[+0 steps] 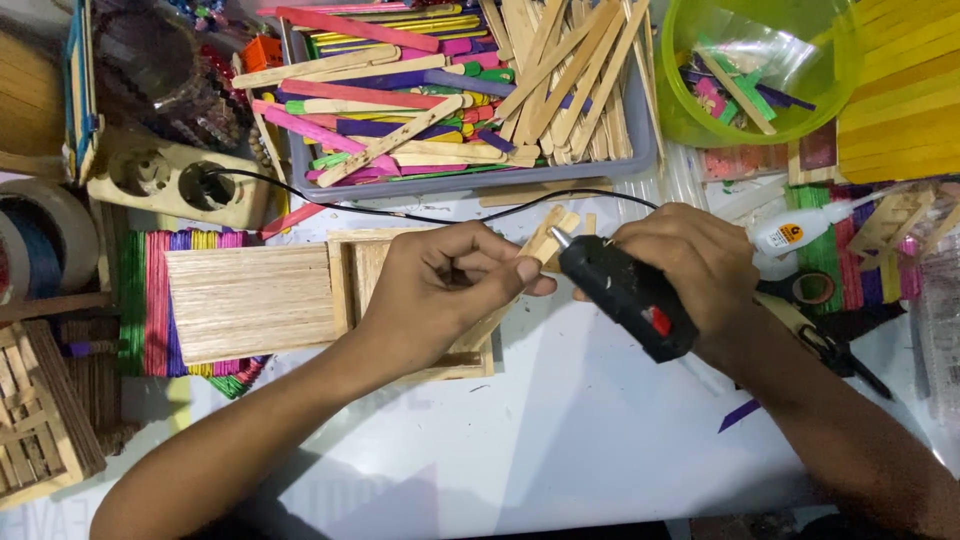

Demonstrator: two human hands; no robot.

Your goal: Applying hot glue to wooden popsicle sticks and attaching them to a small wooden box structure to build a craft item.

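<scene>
Here the left hand (440,285) pinches a small piece of plain wooden craft sticks (548,238), its grip clenched on it just above a flat wooden stick panel (250,298) lying on the white surface (560,430). The right hand (690,262) is wrapped firmly around a black glue gun (625,292), its metal tip touching or nearly touching the held sticks; the exact contact is hard to tell from this angle. The step in hand looks like gluing the stick piece. The next move would call for a steady tip along the joint and fingers kept away from hot glue. A grey tray of coloured sticks (450,95) sits behind.
</scene>
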